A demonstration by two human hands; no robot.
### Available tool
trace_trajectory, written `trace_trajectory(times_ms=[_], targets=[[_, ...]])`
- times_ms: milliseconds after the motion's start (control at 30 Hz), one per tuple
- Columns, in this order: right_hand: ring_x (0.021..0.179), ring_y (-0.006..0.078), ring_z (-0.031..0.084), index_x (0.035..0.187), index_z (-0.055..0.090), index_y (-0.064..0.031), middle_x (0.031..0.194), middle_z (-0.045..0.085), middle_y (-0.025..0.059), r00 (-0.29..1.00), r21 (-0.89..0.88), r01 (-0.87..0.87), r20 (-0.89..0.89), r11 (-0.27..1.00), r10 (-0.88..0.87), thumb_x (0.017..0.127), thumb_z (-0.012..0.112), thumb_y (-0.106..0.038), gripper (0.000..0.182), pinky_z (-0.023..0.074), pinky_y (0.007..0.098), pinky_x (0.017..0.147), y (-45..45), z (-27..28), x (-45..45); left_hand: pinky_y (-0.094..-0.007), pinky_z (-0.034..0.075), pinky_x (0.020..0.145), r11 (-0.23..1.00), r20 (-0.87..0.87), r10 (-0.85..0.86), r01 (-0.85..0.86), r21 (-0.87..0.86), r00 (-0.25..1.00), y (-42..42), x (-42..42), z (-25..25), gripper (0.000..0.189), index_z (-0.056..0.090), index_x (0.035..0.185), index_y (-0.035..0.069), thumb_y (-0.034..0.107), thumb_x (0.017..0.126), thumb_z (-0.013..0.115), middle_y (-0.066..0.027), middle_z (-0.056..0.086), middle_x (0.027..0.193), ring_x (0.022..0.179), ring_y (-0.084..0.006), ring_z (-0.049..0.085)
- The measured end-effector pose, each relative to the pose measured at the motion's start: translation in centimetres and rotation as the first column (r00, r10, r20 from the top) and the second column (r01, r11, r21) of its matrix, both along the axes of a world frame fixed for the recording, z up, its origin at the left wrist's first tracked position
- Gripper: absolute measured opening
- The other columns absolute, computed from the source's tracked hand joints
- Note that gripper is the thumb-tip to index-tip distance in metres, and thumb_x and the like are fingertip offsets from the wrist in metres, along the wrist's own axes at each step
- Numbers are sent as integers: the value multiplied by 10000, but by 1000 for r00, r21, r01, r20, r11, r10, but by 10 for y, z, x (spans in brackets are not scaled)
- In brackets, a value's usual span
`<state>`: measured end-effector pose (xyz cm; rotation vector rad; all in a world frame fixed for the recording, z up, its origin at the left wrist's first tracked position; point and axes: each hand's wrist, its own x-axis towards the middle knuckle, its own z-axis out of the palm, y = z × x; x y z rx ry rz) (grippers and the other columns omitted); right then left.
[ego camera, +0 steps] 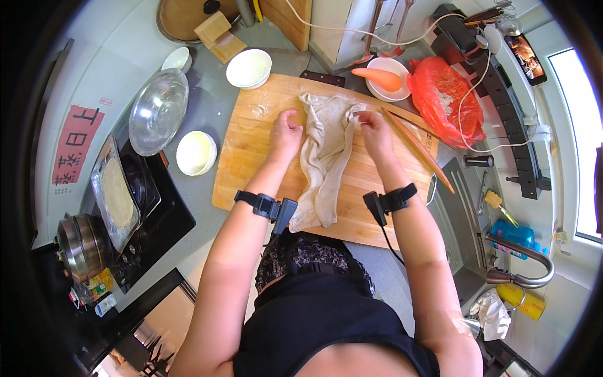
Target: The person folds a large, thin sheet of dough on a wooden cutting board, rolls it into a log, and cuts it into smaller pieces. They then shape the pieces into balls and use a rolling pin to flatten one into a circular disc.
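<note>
A long, crumpled beige cloth (325, 155) lies lengthwise over the wooden cutting board (249, 155), its near end hanging by the board's front edge. Whether anything is under its folds cannot be seen. My right hand (377, 134) pinches the bunched upper right edge of the cloth with its fingertips. Just left of the cloth, my left hand (286, 134) hovers with fingers curled but apart and nothing visible in them. A tapered wooden rolling pin (419, 151) rests diagonally on the board's right side. Flour dusts the upper left of the board.
Behind the board are a white bowl (248, 69), a dark-handled knife (322, 78), a bowl with an orange scoop-like object (384, 79) and a red plastic bag (445, 103). Left stand a yellowish-filled bowl (196, 153), a clear bowl (158, 113) and a dough tray (118, 193). A sink (454, 217) borders the right.
</note>
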<state>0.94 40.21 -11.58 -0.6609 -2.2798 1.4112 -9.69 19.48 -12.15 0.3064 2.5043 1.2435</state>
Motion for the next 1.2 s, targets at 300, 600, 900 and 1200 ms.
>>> trace_trajectory(times_ms=[300, 600, 900, 1200], targets=[[987, 147, 600, 1285, 562, 1, 1146, 609, 57, 987, -372, -134, 38, 918, 159, 830, 528, 37, 458, 502, 260, 798, 2, 21, -20, -293, 519, 800, 932, -52, -183, 190, 308, 982, 35, 4, 7, 376, 626, 1265, 76, 44, 894, 574, -85, 674, 1118, 929, -155, 642], [637, 187, 626, 1244, 591, 20, 978, 657, 94, 928, -448, 47, 350, 893, 127, 828, 578, -35, 420, 513, 320, 561, -11, -14, -4, -375, 523, 788, 960, 59, -265, 269, -79, 963, 47, 0, 22, 600, 509, 1337, 10, 155, 800, 733, -142, 657, 974, 868, -281, 646], [968, 145, 596, 1320, 535, 31, 1156, 598, 90, 974, -708, -177, -27, 684, 224, 835, 567, 18, 486, 518, 281, 764, -50, 26, 8, -345, 525, 781, 956, -201, -290, 277, -92, 936, 43, -6, -8, 461, 604, 1235, 85, 16, 781, 649, -129, 613, 967, 827, -246, 621], [1028, 255, 616, 1286, 550, 2, 1133, 603, 165, 932, -392, -66, 304, 917, 197, 844, 554, 10, 443, 539, 338, 824, -40, -5, 35, -381, 503, 872, 956, 384, -255, 170, 241, 888, 38, -1, -8, 467, 605, 1279, 45, 70, 813, 600, -154, 595, 1114, 991, -300, 622]])
